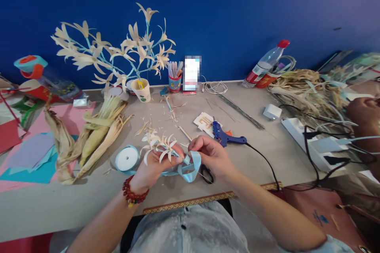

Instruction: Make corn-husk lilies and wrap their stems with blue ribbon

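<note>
My left hand (157,165), with a red bead bracelet at its wrist, is closed around the wrapped stem of a small spray of cream husk flowers (168,148). Thumb and fingers of my right hand (211,155) pinch light blue ribbon (190,173) beside the stem. The ribbon loops below both hands and runs left toward its white spool (127,159) on the table. Black scissor handles (207,174) show partly beneath my right hand. A blue glue gun (228,136) rests just beyond that hand.
Behind stand a cup (141,90) of flower branches, a pen holder (175,83) and a phone (191,73). Corn husks (101,138) lie left. Wires (242,111), a bottle (264,65) and a power strip (308,146) are right, near another person's hand (363,112).
</note>
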`<state>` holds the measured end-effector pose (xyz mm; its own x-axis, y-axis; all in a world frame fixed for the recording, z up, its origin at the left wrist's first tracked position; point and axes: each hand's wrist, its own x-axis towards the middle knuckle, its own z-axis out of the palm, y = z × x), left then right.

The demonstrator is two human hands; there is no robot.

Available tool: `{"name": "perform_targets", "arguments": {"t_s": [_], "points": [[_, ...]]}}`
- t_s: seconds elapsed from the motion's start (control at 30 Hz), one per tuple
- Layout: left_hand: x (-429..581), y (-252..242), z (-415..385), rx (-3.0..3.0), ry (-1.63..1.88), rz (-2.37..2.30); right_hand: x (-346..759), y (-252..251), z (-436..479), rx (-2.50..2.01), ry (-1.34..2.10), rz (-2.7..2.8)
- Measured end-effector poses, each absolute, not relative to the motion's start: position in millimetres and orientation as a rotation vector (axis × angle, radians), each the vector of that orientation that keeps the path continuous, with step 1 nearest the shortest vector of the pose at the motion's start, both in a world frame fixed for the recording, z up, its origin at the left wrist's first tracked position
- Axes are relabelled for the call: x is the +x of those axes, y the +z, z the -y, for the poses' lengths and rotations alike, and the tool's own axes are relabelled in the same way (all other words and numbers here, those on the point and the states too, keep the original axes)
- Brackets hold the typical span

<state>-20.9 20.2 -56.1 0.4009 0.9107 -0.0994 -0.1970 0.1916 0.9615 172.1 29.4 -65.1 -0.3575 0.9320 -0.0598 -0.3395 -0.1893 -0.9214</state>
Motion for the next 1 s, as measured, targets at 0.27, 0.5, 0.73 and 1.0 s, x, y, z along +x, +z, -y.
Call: {"name": "perform_targets", "arguments": {"t_s": [0.27,0.5,0.73,1.0], "points": [[-21,-60,-22,1.235,0.966,-0.803,161,-76,-18,-0.818,1.879,0.79],[-18,-47,-20,1.272,0.997,-0.831,152,-74,-10,-0.746,2.097,0.59],[-13,-44,-24,1.374,1.047,-0.838,145,-81,-8,-0.683,2.211,0.474],[-17,-51,-20,1.252,1.012,-0.84,153,-77,-6,-0.749,2.291,0.496]]}}
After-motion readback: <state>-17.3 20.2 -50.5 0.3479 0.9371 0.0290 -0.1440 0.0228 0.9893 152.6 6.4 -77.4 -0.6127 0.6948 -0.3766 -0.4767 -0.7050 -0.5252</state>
